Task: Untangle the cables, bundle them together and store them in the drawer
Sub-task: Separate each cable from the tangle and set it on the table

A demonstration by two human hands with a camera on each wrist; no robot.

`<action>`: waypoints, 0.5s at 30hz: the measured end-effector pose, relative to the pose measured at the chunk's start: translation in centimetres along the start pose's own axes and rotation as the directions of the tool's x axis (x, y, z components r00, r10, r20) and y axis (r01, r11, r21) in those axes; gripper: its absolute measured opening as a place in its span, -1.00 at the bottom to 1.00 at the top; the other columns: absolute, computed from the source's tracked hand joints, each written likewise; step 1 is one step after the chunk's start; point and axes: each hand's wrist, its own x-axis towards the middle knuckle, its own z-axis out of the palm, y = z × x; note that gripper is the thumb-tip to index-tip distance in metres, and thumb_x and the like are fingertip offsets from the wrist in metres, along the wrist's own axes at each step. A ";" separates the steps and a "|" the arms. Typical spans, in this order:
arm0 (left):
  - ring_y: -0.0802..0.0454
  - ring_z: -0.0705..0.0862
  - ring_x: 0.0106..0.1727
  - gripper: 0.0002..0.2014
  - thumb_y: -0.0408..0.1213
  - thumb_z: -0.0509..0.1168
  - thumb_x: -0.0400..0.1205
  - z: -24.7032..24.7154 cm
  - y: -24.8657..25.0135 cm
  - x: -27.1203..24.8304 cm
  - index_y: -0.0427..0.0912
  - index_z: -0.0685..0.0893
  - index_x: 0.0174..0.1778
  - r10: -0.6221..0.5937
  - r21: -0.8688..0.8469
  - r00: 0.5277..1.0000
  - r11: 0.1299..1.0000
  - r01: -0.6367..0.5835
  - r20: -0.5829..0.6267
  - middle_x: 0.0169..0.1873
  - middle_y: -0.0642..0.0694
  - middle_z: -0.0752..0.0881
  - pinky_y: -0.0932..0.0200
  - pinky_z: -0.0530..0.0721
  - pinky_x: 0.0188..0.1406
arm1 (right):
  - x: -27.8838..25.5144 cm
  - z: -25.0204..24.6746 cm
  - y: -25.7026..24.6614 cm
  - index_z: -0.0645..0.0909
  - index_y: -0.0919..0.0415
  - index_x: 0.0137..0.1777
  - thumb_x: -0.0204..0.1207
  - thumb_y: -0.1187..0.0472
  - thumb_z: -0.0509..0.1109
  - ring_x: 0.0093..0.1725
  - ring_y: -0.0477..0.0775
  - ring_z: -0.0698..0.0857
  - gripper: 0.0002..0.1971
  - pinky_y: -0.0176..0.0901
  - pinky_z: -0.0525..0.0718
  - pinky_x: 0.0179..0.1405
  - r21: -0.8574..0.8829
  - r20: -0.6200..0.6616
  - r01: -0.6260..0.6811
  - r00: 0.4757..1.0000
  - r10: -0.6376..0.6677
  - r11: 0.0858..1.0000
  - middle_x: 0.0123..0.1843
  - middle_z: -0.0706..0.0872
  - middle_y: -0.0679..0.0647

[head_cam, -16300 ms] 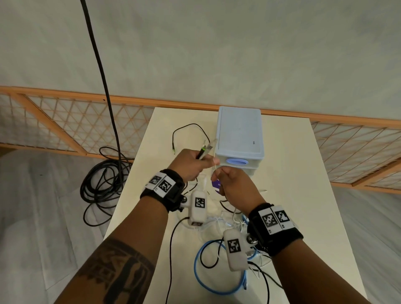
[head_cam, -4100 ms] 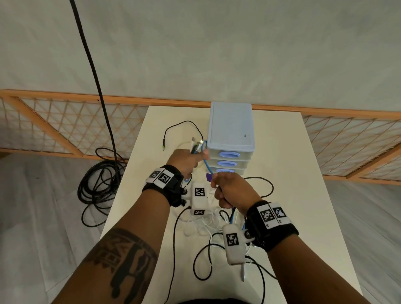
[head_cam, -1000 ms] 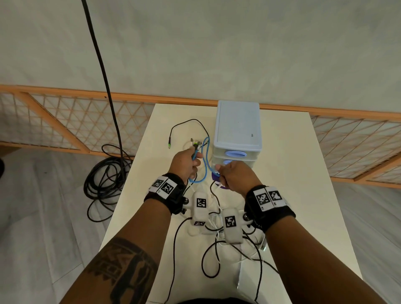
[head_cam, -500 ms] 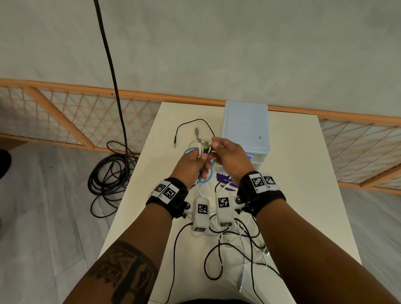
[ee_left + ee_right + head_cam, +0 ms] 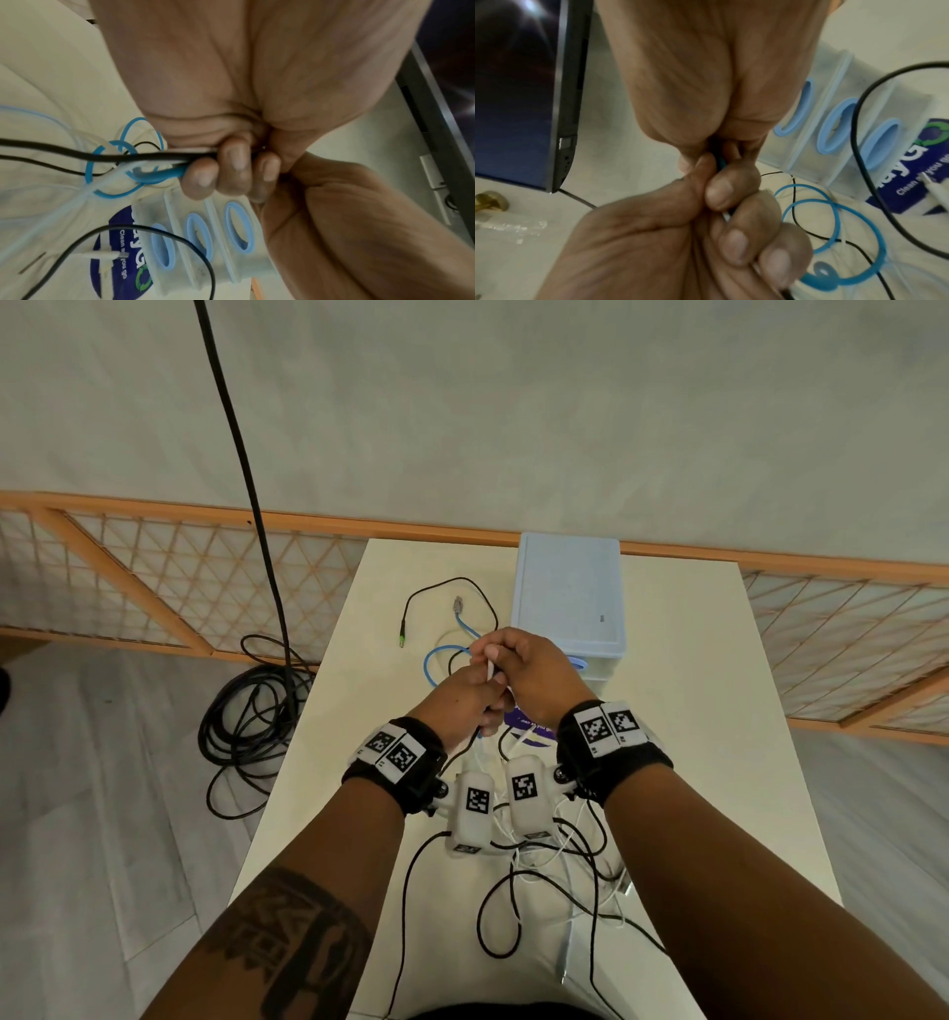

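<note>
Both hands meet over the table in front of the drawer unit (image 5: 567,593). My left hand (image 5: 480,706) grips a bundle of black, white and blue cables (image 5: 154,160) in its fist (image 5: 221,168). My right hand (image 5: 500,660) lies over the left and pinches the same bundle, where a bit of blue cable (image 5: 721,162) shows between its fingers. A white cable end (image 5: 490,670) pokes up between the hands. The blue cable (image 5: 436,660) loops on the table left of the hands, its plug (image 5: 458,603) further back. More black cable (image 5: 493,916) and white cable (image 5: 565,855) lies tangled near my wrists.
The three drawers (image 5: 205,243) with blue handles are closed. A purple printed pack (image 5: 115,253) lies in front of them. A black lead with a green tip (image 5: 401,639) lies at the back left. Coiled black cable (image 5: 246,721) sits on the floor to the left.
My right hand has closed in over the left fist. The blue cable's loop and plug now lie on the table beyond the hands.
</note>
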 end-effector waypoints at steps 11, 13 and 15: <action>0.15 0.47 -0.38 -0.71 0.07 0.18 0.75 -3.0 5.4 -0.7 -0.03 0.54 -0.16 0.543 0.476 0.739 0.812 -0.338 -0.400 -0.39 0.14 0.49 0.17 0.45 -0.30 | -4.2 -2.5 9.0 0.70 0.24 0.14 0.77 0.23 0.25 0.01 0.12 0.79 -0.81 -0.24 0.67 -0.09 0.084 -0.076 -0.285 0.954 0.291 0.955 -0.06 0.81 0.10; 0.28 0.64 -0.20 -0.74 0.02 0.27 0.72 -2.6 6.8 -1.0 -0.11 0.62 0.10 0.671 0.562 0.650 0.710 -0.425 -0.356 -0.21 0.21 0.62 0.26 0.63 -0.06 | -4.9 -2.6 10.9 0.73 0.16 -0.02 0.70 0.28 0.29 0.07 0.19 0.79 -0.83 -0.16 0.70 0.05 -0.110 -0.038 -0.357 0.934 0.355 0.928 -0.05 0.82 0.13; 0.10 0.70 -0.07 -0.72 -0.03 0.32 0.68 -2.3 7.2 -0.7 -0.16 0.64 0.15 0.774 0.688 0.563 0.577 -0.440 -0.289 -0.11 0.12 0.69 0.03 0.68 0.08 | -5.5 -2.6 12.1 0.74 0.18 -0.10 0.66 0.29 0.28 0.13 0.26 0.78 -0.79 0.08 0.68 0.29 -0.256 -0.011 -0.408 0.908 0.420 0.876 0.00 0.85 0.19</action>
